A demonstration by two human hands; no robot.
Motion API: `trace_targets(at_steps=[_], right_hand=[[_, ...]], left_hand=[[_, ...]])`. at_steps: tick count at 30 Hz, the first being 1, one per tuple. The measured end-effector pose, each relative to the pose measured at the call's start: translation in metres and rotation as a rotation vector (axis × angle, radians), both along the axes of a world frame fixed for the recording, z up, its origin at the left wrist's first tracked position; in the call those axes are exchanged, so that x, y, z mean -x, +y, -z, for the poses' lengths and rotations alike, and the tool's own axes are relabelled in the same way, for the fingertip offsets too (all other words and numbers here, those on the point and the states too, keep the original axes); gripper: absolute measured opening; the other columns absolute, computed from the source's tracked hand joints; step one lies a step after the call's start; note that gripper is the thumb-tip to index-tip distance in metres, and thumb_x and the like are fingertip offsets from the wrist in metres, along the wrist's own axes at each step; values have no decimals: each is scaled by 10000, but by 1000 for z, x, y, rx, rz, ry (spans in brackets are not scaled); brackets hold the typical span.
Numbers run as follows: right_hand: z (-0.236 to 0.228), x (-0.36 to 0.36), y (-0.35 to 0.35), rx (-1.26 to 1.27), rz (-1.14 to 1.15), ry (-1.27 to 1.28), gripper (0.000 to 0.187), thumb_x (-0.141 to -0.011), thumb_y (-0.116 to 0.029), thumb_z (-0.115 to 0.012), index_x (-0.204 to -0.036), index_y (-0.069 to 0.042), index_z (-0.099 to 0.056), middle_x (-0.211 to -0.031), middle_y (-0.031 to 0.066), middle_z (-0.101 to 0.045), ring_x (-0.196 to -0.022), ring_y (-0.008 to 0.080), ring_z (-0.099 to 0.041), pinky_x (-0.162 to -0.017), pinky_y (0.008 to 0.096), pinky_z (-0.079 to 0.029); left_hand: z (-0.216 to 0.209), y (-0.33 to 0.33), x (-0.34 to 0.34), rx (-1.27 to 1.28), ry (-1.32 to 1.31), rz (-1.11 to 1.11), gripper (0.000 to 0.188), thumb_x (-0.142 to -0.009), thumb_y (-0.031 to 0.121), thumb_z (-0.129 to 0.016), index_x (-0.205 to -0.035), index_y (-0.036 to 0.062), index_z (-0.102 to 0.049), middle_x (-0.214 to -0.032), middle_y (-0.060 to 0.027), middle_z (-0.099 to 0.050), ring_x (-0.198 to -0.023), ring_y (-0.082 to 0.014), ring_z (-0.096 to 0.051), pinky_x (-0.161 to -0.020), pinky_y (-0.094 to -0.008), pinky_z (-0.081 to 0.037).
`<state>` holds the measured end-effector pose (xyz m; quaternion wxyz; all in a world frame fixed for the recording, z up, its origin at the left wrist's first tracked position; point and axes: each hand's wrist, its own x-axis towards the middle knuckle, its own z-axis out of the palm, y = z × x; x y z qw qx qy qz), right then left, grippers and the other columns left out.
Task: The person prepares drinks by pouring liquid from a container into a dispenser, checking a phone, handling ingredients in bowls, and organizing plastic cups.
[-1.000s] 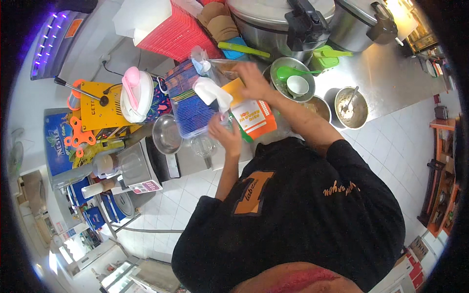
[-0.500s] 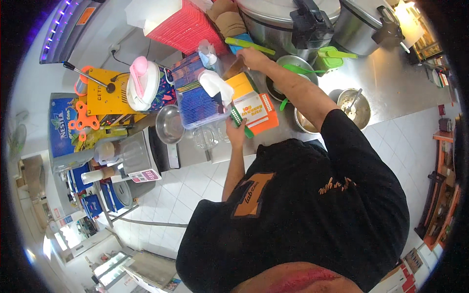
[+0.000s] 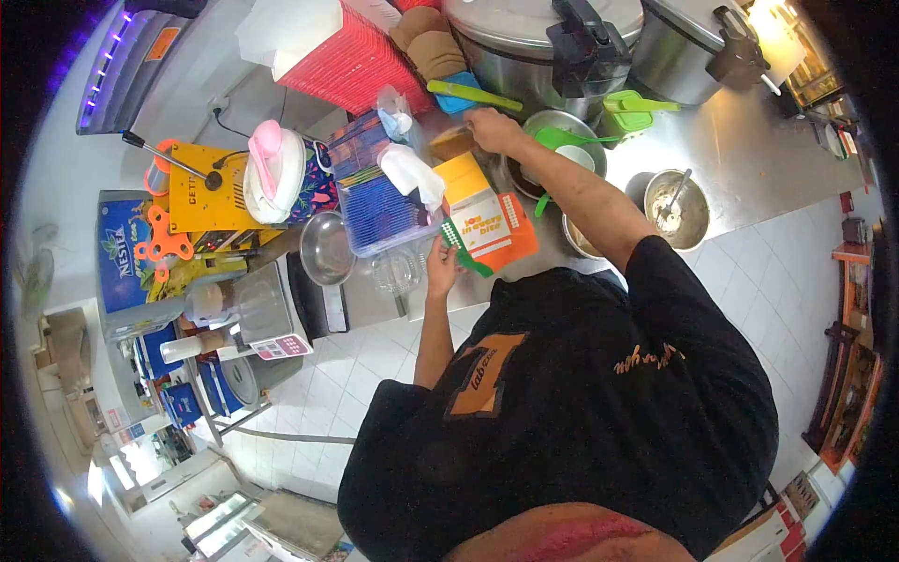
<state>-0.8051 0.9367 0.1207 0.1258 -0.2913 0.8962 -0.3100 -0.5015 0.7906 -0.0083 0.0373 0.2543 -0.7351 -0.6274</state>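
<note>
Orange carton [image 3: 485, 225], one, left hand [image 3: 442, 263] pinching; lidded pots [image 3: 506, 62], two

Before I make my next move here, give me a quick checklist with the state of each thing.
1. Left hand has hold of the printed carton: ok, at its green edge.
2. Right hand has a grip on the brown item: cannot tell, too blurred.
3. Right hand is clear of the long green utensil: cannot tell, they look very close.
4. White sheet is off the blue packets: not ok, it lies over some of them.
5. Spoon is in the rightmost metal bowl: ok.
</note>
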Motion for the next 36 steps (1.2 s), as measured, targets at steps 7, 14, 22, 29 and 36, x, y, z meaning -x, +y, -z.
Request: trace_targets(at_steps=[7, 14, 22, 29, 36], right_hand=[[-24, -7, -4, -1, 168, -103, 264, -885, -244, -539, -1080, -163, -697, -1097, 206, -671, -1011, 396, -653, -868, 486, -528], [9, -4, -72, 261, 353, -32, 244, -900, -221, -540, -1044, -106, -699, -940, 238, -684, -904, 397, -671, -823, 503, -534], [2, -27, -118, 423, 270, -220, 492, -914, -285, -571, -1324, -22, -502, -1209, 307, -585, -1121, 461, -575, -959, 516, -468], [24, -82, -24, 20, 111, -15, 632, -920, -459, -546, -1414, -100, -382, -1438, 244, -381, -1264, 473, -455, -1039, 517, -400], [23, -112, 19, 41, 27, -286, 641, -947, -509, -487, -1418, -97, -350, -1420, 296, -363, -1272, 503, -432, -1044, 540, -402]], left_hand=[[-13, -15, 1, 9, -85, 102, 538, -931, 104, -616, -1413, 16, -392, -941, -91, -507, -722, -178, -629, -525, -319, -627], [-10, -5, -1, 89, -89, 27, 501, -906, 114, -640, -1371, 45, -466, -904, -111, -558, -698, -185, -621, -514, -306, -552], [-16, 26, 26, 557, -7, -322, 683, -801, 328, -760, -1272, -71, -468, -1052, -231, -562, -964, -364, -562, -883, -473, -438], [-16, 59, 38, 296, 45, -384, 607, -867, 272, -715, -1282, -75, -438, -1153, -250, -576, -1072, -352, -572, -927, -430, -437], [-4, 43, 24, 266, 197, -256, 431, -919, 156, -646, -1255, -62, -487, -1112, -167, -611, -992, -229, -600, -888, -342, -468]])
